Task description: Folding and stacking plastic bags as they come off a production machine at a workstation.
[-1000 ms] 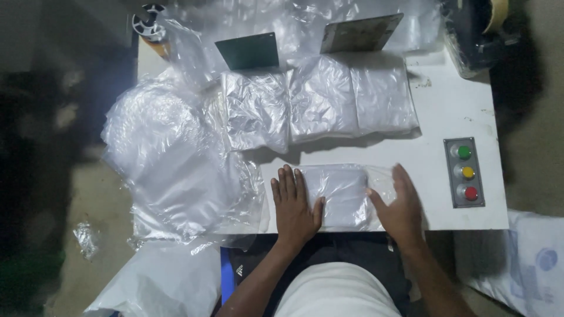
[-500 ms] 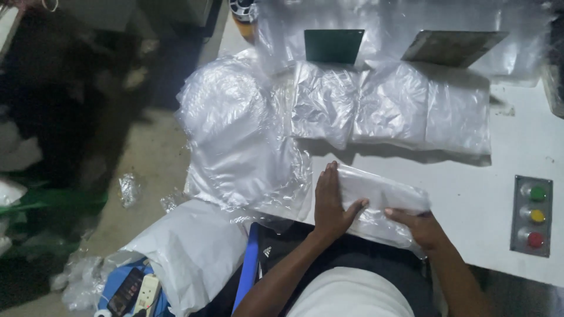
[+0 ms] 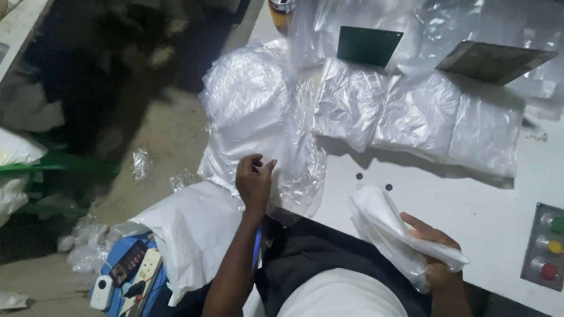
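My right hand (image 3: 432, 255) grips a folded stack of clear plastic bags (image 3: 390, 229), lifted off the near edge of the white table (image 3: 470, 199). My left hand (image 3: 254, 182) reaches out to the left, fingers curled on a loose heap of clear plastic bags (image 3: 252, 111) that hangs over the table's left end. Three piles of flat clear bags (image 3: 423, 117) lie in a row across the middle of the table.
Two dark plates (image 3: 367, 46) stand tilted behind the piles. A grey panel with green, yellow and red buttons (image 3: 549, 249) sits at the right. White sacking (image 3: 188, 229), a power strip (image 3: 132, 267) and plastic scraps lie on the floor to the left.
My right hand has lifted the folded stack off the table and drawn it toward me. My left hand has let go of it and moved left onto the loose heap. The view has swung left.
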